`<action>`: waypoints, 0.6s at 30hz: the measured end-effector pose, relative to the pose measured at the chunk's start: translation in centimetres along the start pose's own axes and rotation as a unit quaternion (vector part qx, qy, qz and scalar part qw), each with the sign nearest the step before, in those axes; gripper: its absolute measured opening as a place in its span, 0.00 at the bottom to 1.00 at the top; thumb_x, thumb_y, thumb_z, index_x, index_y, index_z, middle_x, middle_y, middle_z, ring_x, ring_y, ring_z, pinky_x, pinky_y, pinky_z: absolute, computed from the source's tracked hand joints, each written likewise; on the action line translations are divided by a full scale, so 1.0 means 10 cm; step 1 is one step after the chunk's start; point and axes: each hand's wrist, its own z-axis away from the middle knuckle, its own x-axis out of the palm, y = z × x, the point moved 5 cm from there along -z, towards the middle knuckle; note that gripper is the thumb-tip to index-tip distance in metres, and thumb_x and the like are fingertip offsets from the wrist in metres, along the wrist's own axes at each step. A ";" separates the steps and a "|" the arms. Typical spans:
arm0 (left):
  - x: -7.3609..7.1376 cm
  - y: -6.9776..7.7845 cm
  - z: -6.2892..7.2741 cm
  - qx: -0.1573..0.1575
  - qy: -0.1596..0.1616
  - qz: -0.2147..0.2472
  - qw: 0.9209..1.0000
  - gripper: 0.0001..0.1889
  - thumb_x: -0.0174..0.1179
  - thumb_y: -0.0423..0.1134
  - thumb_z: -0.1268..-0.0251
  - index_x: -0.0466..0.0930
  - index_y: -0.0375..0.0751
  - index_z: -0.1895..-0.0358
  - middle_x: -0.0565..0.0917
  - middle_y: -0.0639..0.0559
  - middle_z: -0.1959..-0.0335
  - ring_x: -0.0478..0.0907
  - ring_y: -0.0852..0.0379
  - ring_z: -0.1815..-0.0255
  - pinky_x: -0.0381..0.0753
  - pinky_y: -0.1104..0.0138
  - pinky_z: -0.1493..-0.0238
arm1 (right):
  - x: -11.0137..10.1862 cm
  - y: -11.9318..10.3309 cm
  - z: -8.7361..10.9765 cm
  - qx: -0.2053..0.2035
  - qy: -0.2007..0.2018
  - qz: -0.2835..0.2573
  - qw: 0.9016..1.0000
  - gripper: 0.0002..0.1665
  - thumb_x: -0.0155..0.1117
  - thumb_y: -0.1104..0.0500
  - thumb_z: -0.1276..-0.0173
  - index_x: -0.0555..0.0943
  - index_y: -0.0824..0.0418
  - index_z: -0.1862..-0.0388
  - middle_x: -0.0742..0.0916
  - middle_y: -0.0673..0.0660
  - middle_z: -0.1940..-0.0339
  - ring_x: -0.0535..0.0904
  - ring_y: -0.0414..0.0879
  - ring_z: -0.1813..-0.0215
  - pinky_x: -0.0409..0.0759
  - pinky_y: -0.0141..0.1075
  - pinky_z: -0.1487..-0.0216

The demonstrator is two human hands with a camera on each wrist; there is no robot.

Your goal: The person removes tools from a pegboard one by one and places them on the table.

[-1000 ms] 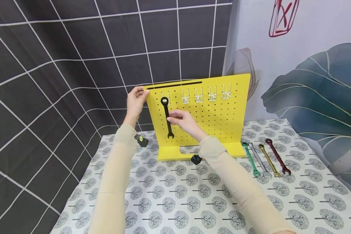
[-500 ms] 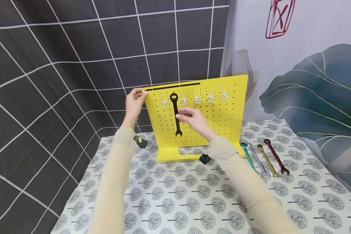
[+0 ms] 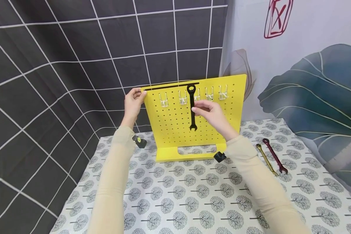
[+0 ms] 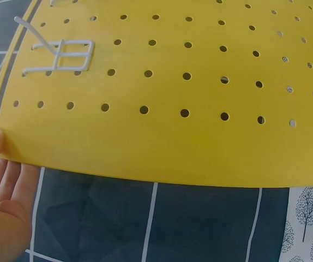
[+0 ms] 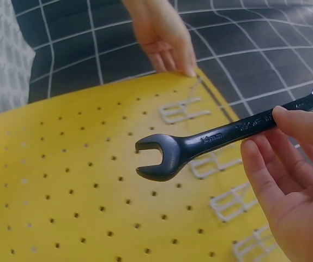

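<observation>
My right hand [image 3: 212, 113] pinches a black combination wrench [image 3: 192, 109] by the middle of its shaft, ring end up and open jaw down. It stands in front of the yellow pegboard [image 3: 169, 130], over the third white hook from the left; whether it touches the hook I cannot tell. In the right wrist view the wrench [image 5: 200, 144] lies between thumb and fingers. My left hand [image 3: 133, 102] grips the pegboard's upper left corner, thumb on the front and fingers behind, as the left wrist view shows with the hand [image 4: 6, 202]. A white hook [image 4: 72, 54] is near it.
Several white wire hooks [image 3: 223, 93] line the board's upper part. On the tree-print tablecloth [image 3: 178, 201] at right lie a gold wrench [image 3: 266, 159] and a dark red wrench [image 3: 275, 156]. Dark tiled cloth [image 3: 114, 39] hangs behind the board.
My right hand has moved right along the pegboard with the black wrench, from the leftmost hook to the third. The right sleeve now covers the green and silver wrenches. My left hand keeps its hold.
</observation>
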 end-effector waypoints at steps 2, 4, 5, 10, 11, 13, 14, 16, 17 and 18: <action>0.00 0.00 0.00 -0.001 0.000 0.000 1.000 0.15 0.64 0.36 0.29 0.77 0.30 0.46 0.81 0.53 0.62 0.80 0.60 0.60 0.83 0.66 0.48 | -0.07 -0.04 0.03 -0.007 0.009 -0.001 1.000 0.20 0.69 0.58 0.29 0.81 0.66 0.42 0.88 0.57 0.50 0.85 0.44 0.55 0.84 0.33 0.49; 0.00 -0.01 0.00 -0.002 -0.001 0.001 1.000 0.15 0.64 0.36 0.29 0.77 0.30 0.46 0.81 0.53 0.62 0.80 0.60 0.60 0.83 0.66 0.48 | -0.15 -0.09 0.07 -0.017 0.017 -0.002 1.000 0.20 0.69 0.58 0.29 0.82 0.66 0.43 0.88 0.55 0.51 0.85 0.43 0.55 0.84 0.32 0.50; 0.00 -0.01 0.00 -0.003 -0.001 0.002 1.000 0.15 0.64 0.36 0.29 0.77 0.30 0.46 0.81 0.53 0.62 0.80 0.60 0.60 0.83 0.66 0.48 | -0.18 -0.12 0.09 -0.021 0.021 -0.004 1.000 0.20 0.69 0.58 0.30 0.82 0.66 0.43 0.88 0.54 0.52 0.85 0.43 0.55 0.84 0.32 0.50; -0.01 -0.01 -0.01 -0.003 0.001 0.006 1.000 0.15 0.64 0.36 0.30 0.77 0.31 0.47 0.81 0.53 0.62 0.80 0.60 0.60 0.83 0.67 0.50 | -0.35 -0.26 0.16 -0.037 0.041 -0.009 0.998 0.19 0.69 0.60 0.30 0.82 0.67 0.44 0.88 0.50 0.55 0.85 0.42 0.57 0.83 0.31 0.49; -0.01 -0.01 -0.01 -0.003 0.001 0.006 1.000 0.15 0.65 0.36 0.30 0.77 0.31 0.47 0.81 0.53 0.62 0.80 0.60 0.60 0.83 0.67 0.50 | -0.38 -0.28 0.17 -0.040 0.043 -0.011 0.998 0.18 0.69 0.61 0.30 0.82 0.67 0.44 0.88 0.50 0.55 0.85 0.42 0.57 0.83 0.31 0.49; -0.01 0.00 0.00 -0.002 0.001 0.008 1.000 0.14 0.64 0.36 0.30 0.77 0.31 0.47 0.81 0.53 0.62 0.79 0.60 0.60 0.83 0.67 0.51 | -0.43 -0.33 0.19 -0.043 0.047 -0.011 0.998 0.18 0.68 0.61 0.29 0.82 0.66 0.43 0.88 0.50 0.55 0.85 0.42 0.57 0.83 0.31 0.49; -0.01 0.00 0.00 -0.003 0.001 0.008 1.000 0.14 0.65 0.36 0.30 0.77 0.31 0.47 0.81 0.53 0.62 0.79 0.61 0.60 0.83 0.68 0.51 | -0.45 -0.35 0.20 -0.044 0.051 -0.011 0.998 0.17 0.68 0.61 0.29 0.83 0.66 0.44 0.88 0.50 0.55 0.85 0.42 0.57 0.83 0.30 0.49; 0.00 0.00 0.01 -0.002 0.000 0.010 1.000 0.14 0.64 0.36 0.30 0.77 0.31 0.47 0.81 0.53 0.63 0.79 0.61 0.61 0.83 0.68 0.52 | -0.50 -0.37 0.21 -0.046 0.058 -0.010 0.997 0.17 0.68 0.62 0.29 0.83 0.66 0.44 0.88 0.49 0.55 0.85 0.42 0.57 0.83 0.30 0.50; 0.00 0.00 0.01 -0.002 0.000 0.010 1.000 0.14 0.64 0.36 0.30 0.77 0.31 0.47 0.81 0.53 0.63 0.79 0.61 0.61 0.83 0.68 0.52 | -0.52 -0.38 0.22 -0.045 0.061 -0.010 0.997 0.16 0.68 0.62 0.29 0.83 0.65 0.44 0.88 0.49 0.55 0.85 0.42 0.57 0.83 0.30 0.49; 0.01 0.00 0.01 -0.002 0.000 0.010 1.000 0.14 0.64 0.36 0.30 0.77 0.31 0.47 0.81 0.53 0.63 0.79 0.61 0.61 0.83 0.68 0.52 | -0.54 -0.39 0.23 -0.045 0.063 -0.010 0.997 0.16 0.68 0.62 0.29 0.83 0.65 0.44 0.88 0.49 0.55 0.85 0.42 0.57 0.83 0.30 0.49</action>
